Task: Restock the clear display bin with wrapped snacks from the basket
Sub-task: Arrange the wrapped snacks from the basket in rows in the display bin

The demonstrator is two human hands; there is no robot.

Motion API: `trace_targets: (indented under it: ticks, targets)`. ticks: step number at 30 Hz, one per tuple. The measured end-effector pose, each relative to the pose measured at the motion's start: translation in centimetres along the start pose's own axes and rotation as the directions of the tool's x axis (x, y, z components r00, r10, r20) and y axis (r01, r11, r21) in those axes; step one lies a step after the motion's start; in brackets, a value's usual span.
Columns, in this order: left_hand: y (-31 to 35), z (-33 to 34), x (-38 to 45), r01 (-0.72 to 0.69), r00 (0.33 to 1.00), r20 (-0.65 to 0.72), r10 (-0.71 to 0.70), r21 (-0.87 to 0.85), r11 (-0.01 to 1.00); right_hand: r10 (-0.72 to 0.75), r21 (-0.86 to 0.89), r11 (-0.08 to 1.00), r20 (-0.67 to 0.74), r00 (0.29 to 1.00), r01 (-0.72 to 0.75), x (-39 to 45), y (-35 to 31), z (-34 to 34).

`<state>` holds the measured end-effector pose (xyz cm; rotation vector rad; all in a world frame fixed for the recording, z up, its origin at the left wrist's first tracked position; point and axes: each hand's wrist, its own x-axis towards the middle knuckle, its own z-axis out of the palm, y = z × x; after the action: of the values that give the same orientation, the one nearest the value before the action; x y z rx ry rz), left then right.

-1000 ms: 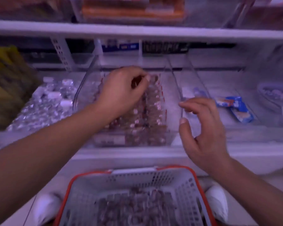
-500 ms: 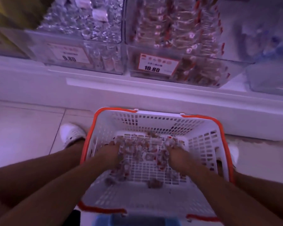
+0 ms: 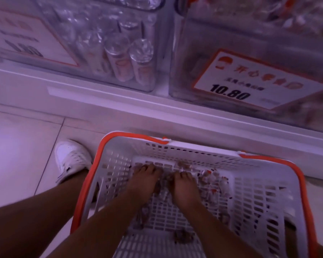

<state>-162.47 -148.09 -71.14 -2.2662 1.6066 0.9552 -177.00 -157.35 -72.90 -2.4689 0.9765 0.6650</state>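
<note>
**Both hands down in the basket, on the snack pile**

White slotted basket point(image 3: 254, 198) with an orange rim sits on the floor, between the feet; white shoe point(image 3: 71, 157) just left of it. Wrapped snacks point(image 3: 211, 180) lie on the basket bottom, mostly bunched at the far side, with a few loose ones nearer the camera.

Left hand point(image 3: 144, 180) and right hand point(image 3: 184, 185) sit side by side, backs up, fingers pointing far and bent down into the pile. Both touch the wrappers. Grip state: cannot tell for either hand, since the fingertips are buried and the frame is blurred.

The clear display bin point(image 3: 250, 58) is on the white shelf point(image 3: 119, 101), far right, with an orange-edged price tag point(image 3: 250, 84) reading 10.80 on its front. To its left stands a second clear bin point(image 3: 104, 41) of foil-topped tubes.
</note>
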Motion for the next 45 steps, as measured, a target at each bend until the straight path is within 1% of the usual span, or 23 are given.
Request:
trace_targets:
  ticks: [2, 4, 5, 7, 9, 11, 14, 15, 17, 20, 22, 23, 27, 30, 32, 34, 36, 38, 39, 40, 41, 43, 45]
  targets:
    - [0.1, -0.1, 0.5, 0.021, 1.000, -0.021, -0.022, -0.045, 0.999, 0.069, 0.097, 0.993, 0.011, 0.998, -0.069, 0.6, -0.1, -0.1]
    - [0.0, -0.6, 1.0, 0.005, 0.998, -0.065, -0.011, -0.104, 0.995, 0.123, 0.238, 0.963, 0.027, 0.992, -0.125, 0.6, -0.5, -0.3]
    - [-0.3, -0.9, 1.0, -0.007, 0.995, -0.103, -0.011, -0.171, 0.985, 0.147, 0.306, 0.940, 0.042, 0.988, -0.153, 0.5, -0.7, -0.5]
    - [-1.2, -1.3, 0.7, -0.012, 0.979, -0.193, -0.071, -0.399, 0.917, 0.199, 0.424, 0.880, 0.076, 0.977, -0.212, 0.2, -0.5, -1.0]
    - [-2.3, -1.3, 0.2, 0.011, 0.964, -0.223, -0.147, -0.519, 0.855, 0.231, 0.506, 0.825, 0.103, 0.967, -0.251, -0.6, -0.2, -1.1]
    - [-2.8, -0.7, -0.6, 0.027, 0.974, -0.185, -0.133, -0.486, 0.874, 0.256, 0.495, 0.822, 0.122, 0.959, -0.282, -1.9, -0.4, -0.8]
    - [-2.3, 0.9, -1.6, 0.035, 0.999, -0.024, -0.047, -0.370, 0.928, 0.259, 0.487, 0.816, 0.172, 0.950, -0.311, -3.7, -2.0, 0.4]
    - [-2.2, 1.4, -1.8, 0.019, 1.000, 0.023, -0.012, -0.302, 0.953, 0.271, 0.480, 0.814, 0.186, 0.945, -0.328, -3.9, -2.7, 0.8]
    - [-2.1, 1.8, -2.0, -0.018, 0.997, 0.078, 0.030, -0.146, 0.989, 0.316, 0.437, 0.828, 0.154, 0.936, -0.352, -3.7, -3.6, 1.4]
    - [-1.7, 1.6, -2.1, -0.007, 1.000, 0.030, 0.009, -0.046, 0.999, 0.422, 0.311, 0.843, 0.124, 0.898, -0.439, -3.1, -4.2, 1.1]
    - [-1.5, 1.6, -2.0, 0.017, 1.000, 0.002, -0.017, -0.002, 1.000, 0.475, 0.302, 0.815, 0.138, 0.869, -0.494, -3.0, -4.6, 0.9]
    - [-1.4, 1.7, -1.8, 0.026, 1.000, -0.001, -0.026, 0.001, 1.000, 0.478, 0.286, 0.820, 0.132, 0.868, -0.495, -3.0, -4.9, 1.0]
    - [-1.1, 2.1, -1.6, 0.052, 0.999, -0.001, -0.052, -0.036, 0.998, 0.373, 0.204, 0.898, 0.117, 0.921, -0.389, -3.4, -6.5, 2.7]
    - [-0.5, 2.6, -2.1, 0.064, 0.998, -0.005, -0.064, -0.005, 0.998, 0.363, 0.082, 0.926, 0.076, 0.929, -0.368, -3.1, -7.2, 3.4]
    - [-0.2, 3.0, -2.5, 0.070, 0.997, -0.013, -0.070, 0.008, 0.997, 0.340, 0.055, 0.937, 0.082, 0.937, -0.345, -2.8, -7.1, 3.5]
    - [0.0, 3.0, -2.7, 0.076, 0.997, -0.013, -0.076, 0.033, 0.997, 0.314, 0.067, 0.944, 0.112, 0.943, -0.322, -2.6, -6.5, 3.2]
    - [0.3, 3.0, -2.8, 0.067, 0.998, 0.003, -0.067, 0.055, 0.996, 0.299, 0.145, 0.936, 0.151, 0.942, -0.320, -2.9, -5.5, 2.5]
    - [0.5, 3.0, -2.8, 0.042, 0.999, 0.029, -0.043, 0.053, 0.998, 0.266, 0.340, 0.886, 0.185, 0.946, -0.316, -3.8, -3.8, 1.8]
    - [0.5, 2.9, -2.8, 0.018, 0.999, 0.034, -0.019, 0.039, 0.999, 0.249, 0.459, 0.832, 0.194, 0.949, -0.312, -4.2, -2.6, 1.2]
    - [0.3, 2.6, -2.6, -0.016, 0.999, 0.032, 0.016, 0.009, 1.000, 0.235, 0.544, 0.782, 0.194, 0.952, -0.304, -4.6, -1.3, 0.8]
    - [0.1, 2.2, -2.3, -0.052, 0.998, 0.019, 0.053, -0.038, 0.998, 0.217, 0.585, 0.760, 0.182, 0.959, -0.283, -4.7, 0.3, 0.3]
    - [-0.4, 0.9, -1.3, -0.127, 0.992, -0.034, 0.124, -0.111, 0.986, 0.186, 0.538, 0.809, 0.146, 0.972, -0.235, -4.7, 3.7, -0.4]
    - [-0.3, -0.5, 0.4, -0.220, 0.973, -0.096, 0.211, -0.094, 0.971, 0.151, 0.471, 0.861, 0.126, 0.981, -0.193, -4.6, 6.3, -1.1]
